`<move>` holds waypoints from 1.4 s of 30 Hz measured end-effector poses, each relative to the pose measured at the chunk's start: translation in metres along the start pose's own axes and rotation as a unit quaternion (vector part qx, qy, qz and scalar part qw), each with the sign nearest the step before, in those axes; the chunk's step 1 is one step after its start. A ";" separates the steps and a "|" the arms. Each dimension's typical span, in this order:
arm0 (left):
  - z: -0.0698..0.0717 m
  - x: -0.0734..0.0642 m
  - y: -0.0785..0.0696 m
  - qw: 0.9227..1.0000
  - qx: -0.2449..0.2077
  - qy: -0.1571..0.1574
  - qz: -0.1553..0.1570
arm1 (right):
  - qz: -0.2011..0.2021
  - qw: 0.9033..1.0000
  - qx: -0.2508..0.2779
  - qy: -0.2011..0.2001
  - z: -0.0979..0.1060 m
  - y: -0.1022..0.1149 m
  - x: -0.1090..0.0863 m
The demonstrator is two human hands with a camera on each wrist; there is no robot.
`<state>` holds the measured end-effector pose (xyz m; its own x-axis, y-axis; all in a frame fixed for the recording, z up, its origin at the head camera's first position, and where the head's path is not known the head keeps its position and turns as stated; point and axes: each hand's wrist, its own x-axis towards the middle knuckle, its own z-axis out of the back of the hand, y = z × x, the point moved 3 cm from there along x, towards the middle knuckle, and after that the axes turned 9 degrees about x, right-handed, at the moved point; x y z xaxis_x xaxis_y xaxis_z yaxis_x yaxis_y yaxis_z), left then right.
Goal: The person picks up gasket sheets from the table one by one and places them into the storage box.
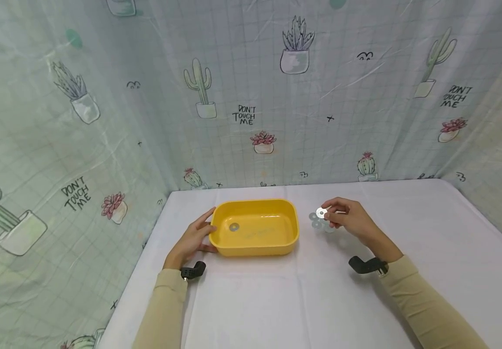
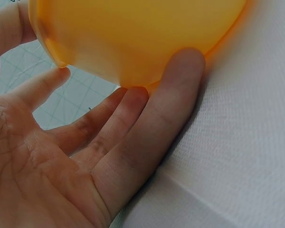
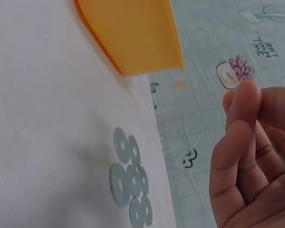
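A yellow plastic tub (image 1: 254, 251) stands on the white-covered table. My left hand (image 1: 191, 241) grips its left end, with fingers (image 2: 42, 85) against the outer wall and one reaching over the rim. One flat metal washer (image 1: 234, 227) lies inside the tub. To the right of the tub, my right hand (image 1: 351, 219) pinches a bright washer (image 1: 321, 213) between thumb and fingertips, above several loose washers (image 1: 316, 224). In the right wrist view the fingertips meet, and the pinched washer is hidden. Below them the loose washers (image 3: 120, 185) lie flat, close together.
A white cloth (image 1: 259, 300) covers the table. Behind and to the sides hangs a pale green curtain (image 1: 229, 72) printed with cacti. Each wrist carries a black camera mount (image 1: 367, 264).
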<state>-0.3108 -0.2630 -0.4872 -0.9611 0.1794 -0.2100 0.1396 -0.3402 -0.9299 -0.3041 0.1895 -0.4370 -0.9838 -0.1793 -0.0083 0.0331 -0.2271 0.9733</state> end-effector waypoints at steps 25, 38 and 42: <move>-0.001 0.003 0.000 1.000 0.015 -0.001 0.009 | -0.016 1.000 0.025 0.005 -0.049 0.036 0.018; 0.000 0.001 0.000 1.000 0.010 0.003 0.005 | -0.010 0.997 0.071 0.031 -0.075 0.047 0.032; 0.000 0.001 0.000 1.000 0.010 0.003 0.003 | -0.005 0.995 0.093 0.045 -0.088 0.053 0.036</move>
<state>-0.3118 -0.2633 -0.4872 -0.9589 0.1824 -0.2173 0.1407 -0.3595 -0.9225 -0.3220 0.0865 -0.4064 -0.9641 -0.2640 -0.0296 -0.0169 -0.0503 0.9986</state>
